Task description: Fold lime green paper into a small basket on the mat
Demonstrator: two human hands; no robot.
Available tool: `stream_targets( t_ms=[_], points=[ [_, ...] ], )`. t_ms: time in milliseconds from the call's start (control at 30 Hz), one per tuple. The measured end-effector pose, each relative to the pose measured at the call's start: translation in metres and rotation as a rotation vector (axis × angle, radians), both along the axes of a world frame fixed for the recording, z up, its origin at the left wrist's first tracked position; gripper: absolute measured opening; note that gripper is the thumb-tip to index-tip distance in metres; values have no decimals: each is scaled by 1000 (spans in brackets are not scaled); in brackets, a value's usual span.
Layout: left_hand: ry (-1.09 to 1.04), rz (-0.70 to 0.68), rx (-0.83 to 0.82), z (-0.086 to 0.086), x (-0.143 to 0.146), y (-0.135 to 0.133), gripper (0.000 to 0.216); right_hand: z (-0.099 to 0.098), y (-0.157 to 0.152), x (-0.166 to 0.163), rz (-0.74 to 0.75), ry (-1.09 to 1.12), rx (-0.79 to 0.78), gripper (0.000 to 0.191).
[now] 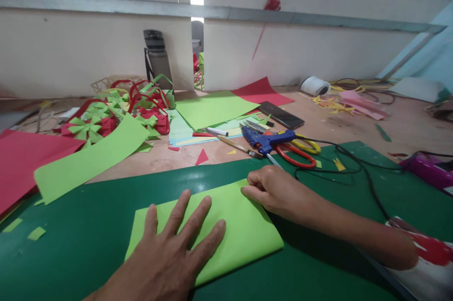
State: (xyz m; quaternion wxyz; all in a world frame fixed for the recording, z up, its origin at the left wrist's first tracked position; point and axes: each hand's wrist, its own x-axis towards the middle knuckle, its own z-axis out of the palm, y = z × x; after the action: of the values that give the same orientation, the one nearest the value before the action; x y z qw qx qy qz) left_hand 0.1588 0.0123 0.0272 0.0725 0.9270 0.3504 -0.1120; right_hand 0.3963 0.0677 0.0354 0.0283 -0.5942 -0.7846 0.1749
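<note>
A folded sheet of light green paper (pixel 244 232) lies on the dark green cutting mat (pixel 88 230). My left hand (pixel 173 249) rests flat on the sheet's left half, fingers spread and stretched out. My right hand (pixel 274 190) sits at the sheet's far right corner, fingers curled and pressed down on the folded edge. Nothing shows inside either hand.
Beyond the mat lie a blue glue gun (pixel 267 140) with a black cord, red and yellow scissors (pixel 297 154), a phone (pixel 281 114), a pen, loose green and red sheets (pixel 88 159), a pile of paper flowers (pixel 116 114), a grey bottle (pixel 157 58) and a tape roll (pixel 314 86).
</note>
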Motion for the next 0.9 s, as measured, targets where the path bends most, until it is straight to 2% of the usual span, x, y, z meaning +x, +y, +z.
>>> stream_targets(
  t_ms=[500, 900],
  points=[
    [35, 2, 45, 0, 3, -3, 76, 0, 3, 1, 6, 22, -41, 28],
    [20, 19, 9, 1, 3, -2, 68, -2, 4, 8, 43, 148, -92, 26]
  ],
)
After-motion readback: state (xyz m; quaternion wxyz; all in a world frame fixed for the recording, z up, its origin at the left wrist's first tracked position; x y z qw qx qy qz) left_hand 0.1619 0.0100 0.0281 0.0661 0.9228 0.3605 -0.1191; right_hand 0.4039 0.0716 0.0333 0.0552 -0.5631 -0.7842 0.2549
